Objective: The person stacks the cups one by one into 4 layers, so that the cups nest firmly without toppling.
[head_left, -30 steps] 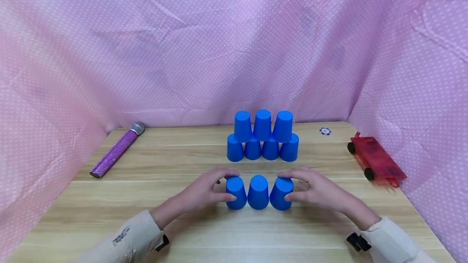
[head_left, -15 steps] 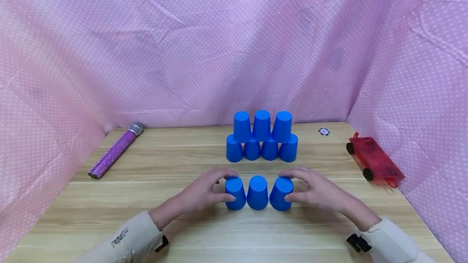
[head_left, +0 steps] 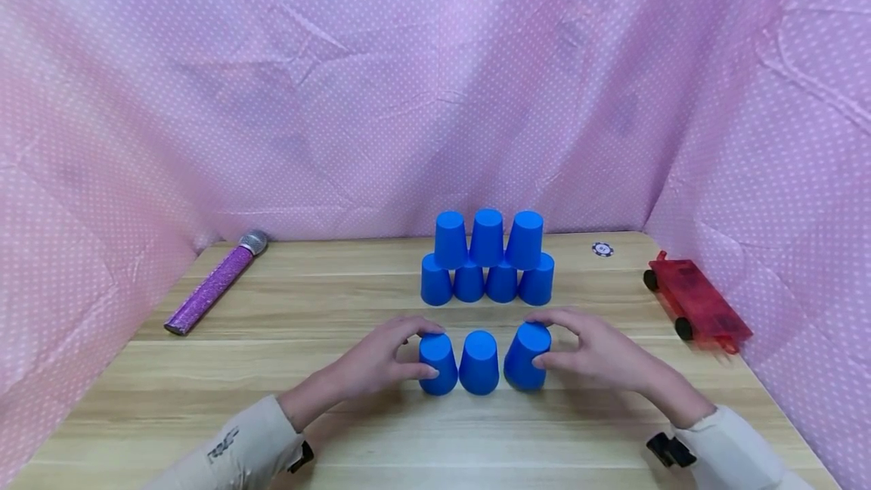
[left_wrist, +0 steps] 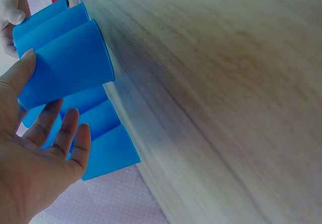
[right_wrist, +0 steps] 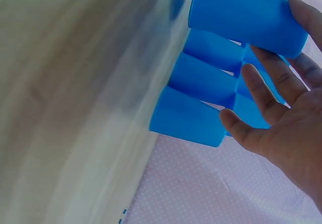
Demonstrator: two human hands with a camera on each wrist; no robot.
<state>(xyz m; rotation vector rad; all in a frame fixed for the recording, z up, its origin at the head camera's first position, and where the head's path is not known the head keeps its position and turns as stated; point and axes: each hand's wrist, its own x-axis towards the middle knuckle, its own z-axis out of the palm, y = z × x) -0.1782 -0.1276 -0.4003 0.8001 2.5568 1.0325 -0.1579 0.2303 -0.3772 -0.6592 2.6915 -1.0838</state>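
Three upside-down blue cups stand in a front row on the wooden table. My left hand [head_left: 381,358] holds the left cup [head_left: 438,370] between thumb and fingers near its base; this cup [left_wrist: 70,65] is nearest in the left wrist view. The middle cup [head_left: 479,367] is untouched. My right hand [head_left: 602,350] grips the right cup [head_left: 524,364], thumb on the near side, fingers behind. That cup leans to the right, with a gap beside the middle one. In the right wrist view this cup [right_wrist: 241,17] is close over the table, its shadow beside the rim.
Behind stands a two-level stack of upside-down blue cups [head_left: 487,240], three on top of a longer row. A purple glitter microphone [head_left: 214,286] lies at left. A poker chip [head_left: 602,249] and a red wheeled toy [head_left: 701,301] are at right. Pink dotted cloth [head_left: 435,97] surrounds the table.
My right hand has shifted slightly right and up with the right cup, which now leans and stands farther from the middle cup. The left hand keeps its hold.
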